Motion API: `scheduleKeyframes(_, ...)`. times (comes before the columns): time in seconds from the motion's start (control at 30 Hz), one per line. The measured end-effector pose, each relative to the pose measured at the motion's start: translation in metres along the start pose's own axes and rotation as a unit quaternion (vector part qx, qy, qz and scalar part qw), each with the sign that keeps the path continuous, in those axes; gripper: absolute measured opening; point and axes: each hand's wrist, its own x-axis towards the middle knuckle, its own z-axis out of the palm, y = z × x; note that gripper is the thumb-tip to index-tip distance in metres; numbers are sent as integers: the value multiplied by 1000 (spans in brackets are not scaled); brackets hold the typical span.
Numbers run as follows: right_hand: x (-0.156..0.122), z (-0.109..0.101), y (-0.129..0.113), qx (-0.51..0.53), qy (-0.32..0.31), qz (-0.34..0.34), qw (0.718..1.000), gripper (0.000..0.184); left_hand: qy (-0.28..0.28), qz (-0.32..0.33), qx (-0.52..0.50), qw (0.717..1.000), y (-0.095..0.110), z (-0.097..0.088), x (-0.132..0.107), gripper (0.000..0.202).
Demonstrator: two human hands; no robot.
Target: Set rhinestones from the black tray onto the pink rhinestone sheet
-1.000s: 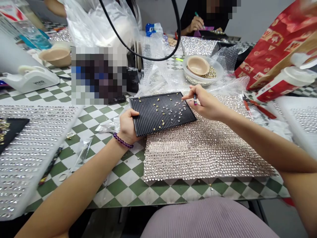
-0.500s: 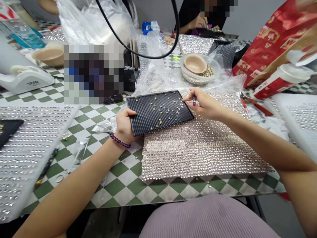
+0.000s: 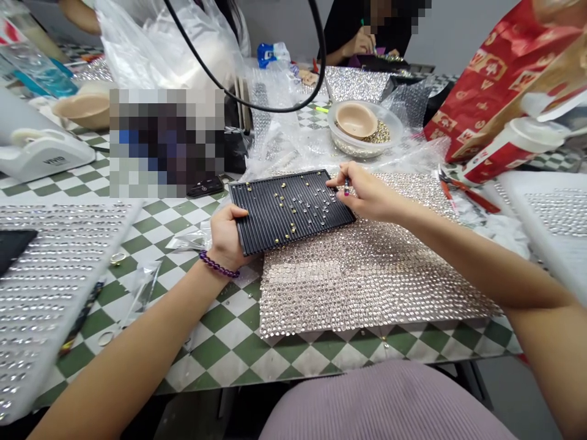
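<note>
A black ridged tray (image 3: 257,226) is tilted above the rhinestone sheet, its left end gripped by my left hand (image 3: 227,235) with the thumb on top. Small gold and clear rhinestones (image 3: 323,208) lie scattered in its grooves, the clear ones mostly toward the right. At the tray's upper right edge is my right hand (image 3: 360,192), its index finger stretched to the tray surface. The other fingers are curled around a short dark stick with a purple tip (image 3: 347,187), only partly visible. Below the tray spreads a sheet covered in rhinestones (image 3: 367,281).
A clear bowl (image 3: 339,143) of gold stones holds a beige bowl (image 3: 355,119). Red-handled pliers (image 3: 472,195), a red cup (image 3: 499,150) and a red paper bag (image 3: 486,79) stand right. Left are a tape dispenser (image 3: 50,156) and another stone sheet (image 3: 59,275). A co-worker's hand (image 3: 362,43) works opposite.
My right index finger has shifted slightly left along the tray's upper edge. My left hand keeps its grip on the tray. The whole view has shifted a little.
</note>
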Motion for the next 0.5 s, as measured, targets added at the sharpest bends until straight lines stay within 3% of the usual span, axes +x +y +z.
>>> scheduleKeyframes(0.17, -2, 2, -1, -10, 5, -4, 1000, 17, 19, 3, 3, 1000, -1, -1, 3, 29)
scheduleKeyframes(0.5, -10, 10, -5, -153, 21, -66, 986, 15, 18, 8, -6, 1000, -3, -4, 7, 32)
